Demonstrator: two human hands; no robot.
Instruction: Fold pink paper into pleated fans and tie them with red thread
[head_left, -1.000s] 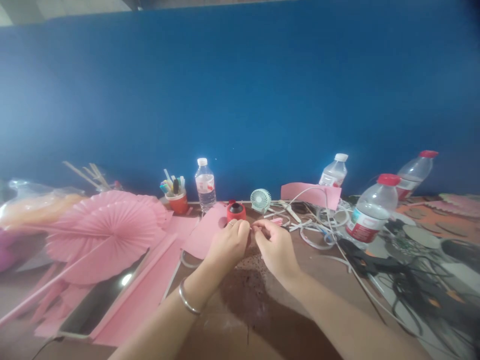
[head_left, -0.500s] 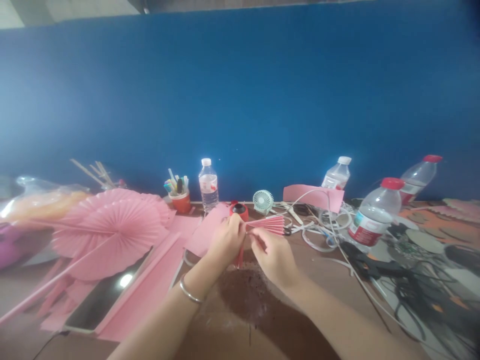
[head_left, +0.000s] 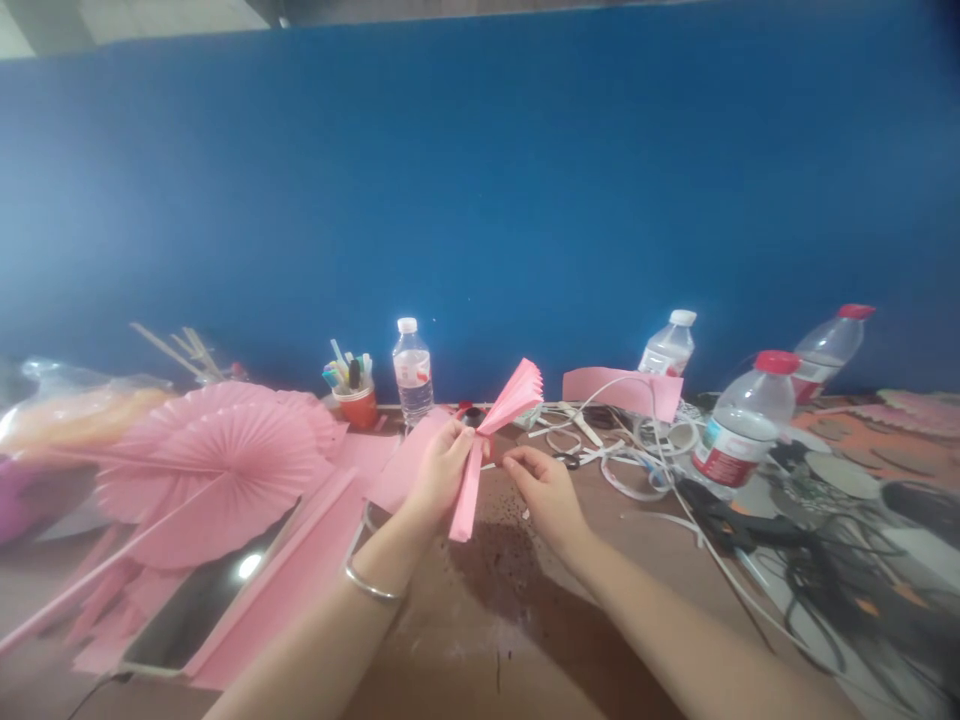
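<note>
Pleated paper [head_left: 513, 400], pink, one; pinched at its narrow waist by the left hand [head_left: 441, 474], thumb and fingers closed on it; the upper end fans out beyond the fingertips, the lower end hangs below them towards the table [head_left: 442, 650]; the waist grip probably keeps the folds gathered while both ends stay free.

Right hand [head_left: 546, 492], just right of the paper; thumb and forefinger drawn together, with a thin pale sliver at their tips; whether they grip it, cannot tell; the nearness suggests fine work at the waist.

Large paper fan [head_left: 217, 470], pink, well left of the left fingers, apparently parked there to leave working room; cup of pens [head_left: 355, 405], upright, beyond and left of the same fingers; water bottle [head_left: 412, 378], upright, beyond them, nearer; pink sheet [head_left: 622, 390], beyond and right of the right fingers, among white loops [head_left: 637, 475].

Changes since half a second ago: the fanned end, then pointing right above the right fingers, now tilts upward, away from them; the lower end shows more fully; the right fingertips, then close against the left, now stand apart.
</note>
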